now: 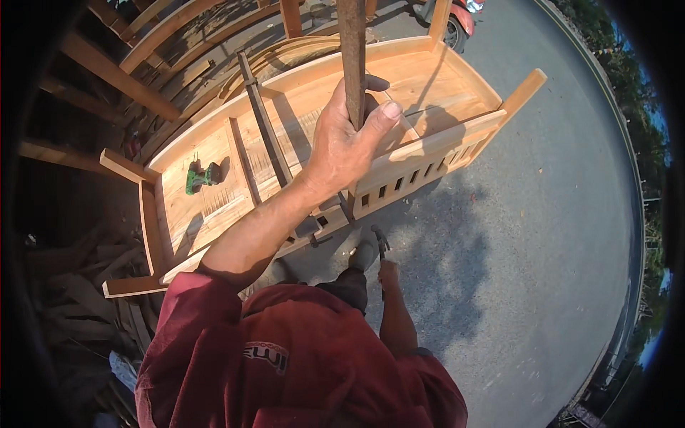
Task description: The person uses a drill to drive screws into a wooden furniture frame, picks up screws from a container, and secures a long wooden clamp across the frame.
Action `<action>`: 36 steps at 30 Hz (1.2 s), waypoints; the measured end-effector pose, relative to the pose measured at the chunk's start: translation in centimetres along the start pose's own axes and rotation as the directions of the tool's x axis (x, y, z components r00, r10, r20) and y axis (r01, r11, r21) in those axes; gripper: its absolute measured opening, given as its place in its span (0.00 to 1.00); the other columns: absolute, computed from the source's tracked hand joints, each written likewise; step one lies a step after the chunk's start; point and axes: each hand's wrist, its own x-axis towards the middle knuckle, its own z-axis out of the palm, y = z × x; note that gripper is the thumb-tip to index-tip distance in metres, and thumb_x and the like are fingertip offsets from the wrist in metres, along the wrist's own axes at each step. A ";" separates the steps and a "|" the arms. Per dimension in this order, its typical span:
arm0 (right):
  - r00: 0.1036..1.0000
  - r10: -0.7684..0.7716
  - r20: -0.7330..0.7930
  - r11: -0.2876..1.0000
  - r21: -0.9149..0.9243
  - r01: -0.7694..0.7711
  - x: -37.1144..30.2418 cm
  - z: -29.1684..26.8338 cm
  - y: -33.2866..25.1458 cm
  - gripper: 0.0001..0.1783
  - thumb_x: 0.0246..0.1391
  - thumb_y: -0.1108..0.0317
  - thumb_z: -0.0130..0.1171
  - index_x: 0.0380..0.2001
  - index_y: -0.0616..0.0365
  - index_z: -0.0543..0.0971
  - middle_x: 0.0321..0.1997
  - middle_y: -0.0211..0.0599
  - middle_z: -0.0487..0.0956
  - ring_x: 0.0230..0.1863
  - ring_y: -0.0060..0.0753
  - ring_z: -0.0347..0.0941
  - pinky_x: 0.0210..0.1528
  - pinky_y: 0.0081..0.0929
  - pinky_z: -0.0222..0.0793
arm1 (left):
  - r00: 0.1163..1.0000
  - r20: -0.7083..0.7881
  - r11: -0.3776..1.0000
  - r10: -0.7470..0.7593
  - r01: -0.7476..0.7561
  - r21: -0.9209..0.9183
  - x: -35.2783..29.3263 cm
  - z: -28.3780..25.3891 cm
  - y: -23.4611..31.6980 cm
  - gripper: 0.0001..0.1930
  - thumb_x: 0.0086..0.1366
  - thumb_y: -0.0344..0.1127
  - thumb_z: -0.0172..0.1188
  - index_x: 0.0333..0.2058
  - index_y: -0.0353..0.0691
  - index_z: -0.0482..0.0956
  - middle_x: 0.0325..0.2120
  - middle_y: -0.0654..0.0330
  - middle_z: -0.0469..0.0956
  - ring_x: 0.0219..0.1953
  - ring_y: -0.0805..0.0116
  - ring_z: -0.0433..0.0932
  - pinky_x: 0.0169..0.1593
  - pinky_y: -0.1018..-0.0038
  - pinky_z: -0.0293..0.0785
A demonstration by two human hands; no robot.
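My left hand point(339, 146) reaches up over the wooden frame and wraps round a long, dark brown bar point(352, 60), its thumb pointing right. The bar stands nearly upright toward the camera; whether it is metal or wood I cannot tell. Down by my right leg, my right hand point(388, 274) grips a hammer point(382, 242), head up. Between them lies a large pale wooden frame point(421, 151) with panels, corner legs and a slotted near side. Across it runs a dark bar clamp point(265, 128). On its left panel rests a green cordless drill point(202, 176).
More wooden frames and curved boards point(160, 43) are stacked behind on the left. Offcuts point(85, 299) pile up at the lower left. Grey pavement point(556, 214) stretches to the right. A red vehicle point(460, 21) with a wheel stands past the far end.
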 end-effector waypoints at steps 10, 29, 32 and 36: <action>0.899 -0.213 0.382 0.915 0.400 0.047 4.3 -10.1 -8.8 0.21 0.57 0.54 0.56 0.39 0.65 0.79 0.38 0.60 0.82 0.44 0.61 0.80 0.44 0.52 0.71 | 0.911 -0.404 0.997 0.076 -0.063 0.044 -0.3 1.9 -0.6 0.24 0.75 0.59 0.46 0.42 0.40 0.71 0.15 0.73 0.57 0.15 0.84 0.49 0.18 0.82 0.45; 0.892 -0.360 0.274 0.864 0.460 0.207 7.0 -10.3 -10.4 0.21 0.64 0.55 0.47 0.51 0.58 0.75 0.37 0.60 0.80 0.41 0.68 0.77 0.43 0.61 0.70 | 0.870 -0.492 0.996 0.011 0.032 0.078 -1.5 2.2 -3.4 0.29 0.74 0.65 0.38 0.40 0.42 0.71 0.11 0.71 0.50 0.11 0.80 0.46 0.16 0.77 0.45; 0.879 -0.311 0.361 0.872 0.477 0.113 5.5 -10.2 -10.2 0.22 0.64 0.53 0.47 0.53 0.55 0.74 0.38 0.62 0.79 0.44 0.69 0.76 0.46 0.61 0.69 | 0.872 -0.489 0.993 -0.017 0.071 0.091 -2.1 3.6 -3.6 0.31 0.72 0.68 0.40 0.40 0.43 0.71 0.11 0.71 0.50 0.11 0.80 0.45 0.16 0.78 0.44; 0.920 -0.290 0.263 0.829 0.550 0.104 3.8 -10.3 -9.8 0.18 0.64 0.55 0.50 0.46 0.57 0.76 0.27 0.52 0.78 0.33 0.59 0.77 0.36 0.52 0.69 | 0.938 -0.347 0.999 -0.018 0.003 -0.044 -3.6 4.3 -2.9 0.31 0.71 0.68 0.42 0.40 0.41 0.69 0.12 0.72 0.52 0.12 0.81 0.45 0.17 0.78 0.46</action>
